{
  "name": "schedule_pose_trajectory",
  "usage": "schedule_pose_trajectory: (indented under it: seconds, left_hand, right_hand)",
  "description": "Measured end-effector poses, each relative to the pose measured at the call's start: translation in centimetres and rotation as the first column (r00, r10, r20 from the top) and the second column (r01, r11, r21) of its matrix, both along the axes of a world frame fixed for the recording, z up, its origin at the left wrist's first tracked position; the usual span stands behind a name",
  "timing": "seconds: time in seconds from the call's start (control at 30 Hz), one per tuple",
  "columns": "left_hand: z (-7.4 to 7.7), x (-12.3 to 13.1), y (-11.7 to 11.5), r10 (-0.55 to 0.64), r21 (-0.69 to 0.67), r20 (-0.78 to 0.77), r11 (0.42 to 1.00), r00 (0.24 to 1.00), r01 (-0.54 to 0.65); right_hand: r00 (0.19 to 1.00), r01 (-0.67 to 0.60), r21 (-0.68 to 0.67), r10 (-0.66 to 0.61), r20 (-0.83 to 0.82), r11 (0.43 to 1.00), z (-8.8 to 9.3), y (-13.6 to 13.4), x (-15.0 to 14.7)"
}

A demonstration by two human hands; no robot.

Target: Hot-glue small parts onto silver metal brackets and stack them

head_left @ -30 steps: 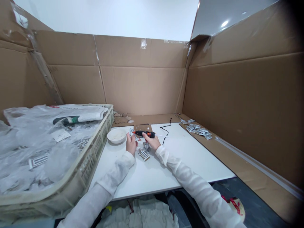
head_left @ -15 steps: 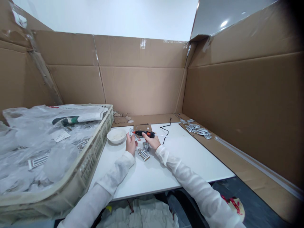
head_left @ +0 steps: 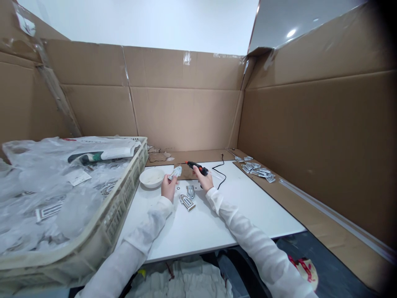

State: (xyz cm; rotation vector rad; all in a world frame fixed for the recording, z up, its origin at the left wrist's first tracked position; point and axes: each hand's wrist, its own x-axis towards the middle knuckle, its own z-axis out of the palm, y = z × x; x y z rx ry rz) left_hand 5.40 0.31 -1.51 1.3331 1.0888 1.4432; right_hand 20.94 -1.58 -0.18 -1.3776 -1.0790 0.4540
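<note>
My left hand (head_left: pixel 168 188) is closed on a small silver arch-shaped piece (head_left: pixel 175 172), holding it up over the white table (head_left: pixel 248 207). My right hand (head_left: pixel 205 181) grips a black and orange glue gun (head_left: pixel 196 167), its nozzle pointing left and away from the piece. The gun's black cord (head_left: pixel 219 171) trails back over the table. Two more silver pieces (head_left: pixel 187 201) lie on the table between my wrists.
A small white bowl (head_left: pixel 151 177) sits left of my hands. A large beige crate (head_left: pixel 124 194) full of plastic bags stands at the left. Several silver pieces (head_left: pixel 259 170) lie on cardboard at the right. Cardboard walls (head_left: pixel 186 116) enclose the table.
My right hand has drawn the glue gun back and to the right, off the piece. My left hand has lifted and turned the silver piece slightly.
</note>
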Motion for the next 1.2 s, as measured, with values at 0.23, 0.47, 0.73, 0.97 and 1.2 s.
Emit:
schedule_pose_trajectory:
  seconds: [0.23,0.47,0.73,0.97,1.2]
  left_hand:
    - [-0.5,-0.2,0.8,0.059,0.036,0.065,0.997,0.996,-0.061]
    - [0.2,0.1,0.2,-0.004,-0.096,0.230,0.995,0.973,0.027]
    - [0.1,0.1,0.0,0.007,-0.083,0.183,0.997,0.983,0.009]
    - [0.0,0.1,0.1,0.011,-0.079,0.165,0.997,0.986,0.002]
    - [-0.2,0.2,0.2,0.020,-0.061,0.152,0.998,0.988,-0.011]
  right_hand:
    - [0.982,-0.188,0.019,0.188,-0.010,0.982,0.0,-0.9,-1.1]
    - [0.955,-0.265,-0.025,0.266,0.132,0.964,0.0,-1.6,-1.4]
    - [0.955,-0.253,-0.092,0.264,0.133,0.963,-0.1,-1.4,-1.5]
    - [0.954,-0.274,-0.075,0.281,0.109,0.959,-0.8,-0.8,-1.2]
    - [0.954,-0.266,-0.095,0.276,0.115,0.959,-0.7,-0.9,-1.2]
